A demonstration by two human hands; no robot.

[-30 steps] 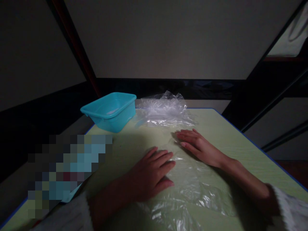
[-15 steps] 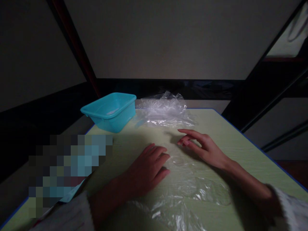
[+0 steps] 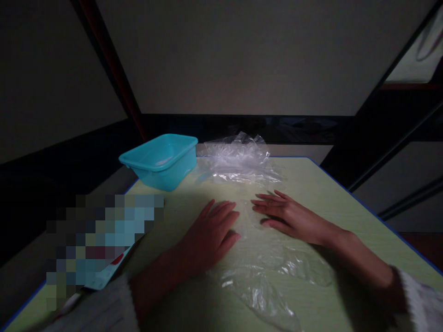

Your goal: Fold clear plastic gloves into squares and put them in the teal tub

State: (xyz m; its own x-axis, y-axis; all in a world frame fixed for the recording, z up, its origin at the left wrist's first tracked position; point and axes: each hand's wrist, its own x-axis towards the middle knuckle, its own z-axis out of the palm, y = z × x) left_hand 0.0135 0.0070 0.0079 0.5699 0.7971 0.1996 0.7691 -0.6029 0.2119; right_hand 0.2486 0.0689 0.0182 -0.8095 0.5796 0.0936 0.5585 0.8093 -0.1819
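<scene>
A thin clear plastic piece point(image 3: 261, 290) lies spread on the pale green table between and below my hands, with another crinkled part point(image 3: 301, 267) reaching toward my right forearm. My left hand point(image 3: 214, 235) rests palm down over its upper left side, fingers spread, holding nothing. Opposite it, my right hand point(image 3: 289, 214) lies flat near the upper right of the plastic, fingers apart and pointing left. The faint outline of the plastic between the fingertips is hard to make out.
A turquoise basin point(image 3: 169, 173) stands at the table's back left. Beside it is a heap of crumpled clear plastic point(image 3: 238, 159). A partly pixelated light blue item point(image 3: 104, 276) lies at the left edge. The table point(image 3: 346, 207) has a blue rim.
My right hand has come down and flattened, its fingers now spread near the table. My left hand has shifted slightly up and left. The clear plastic below lies a little differently.
</scene>
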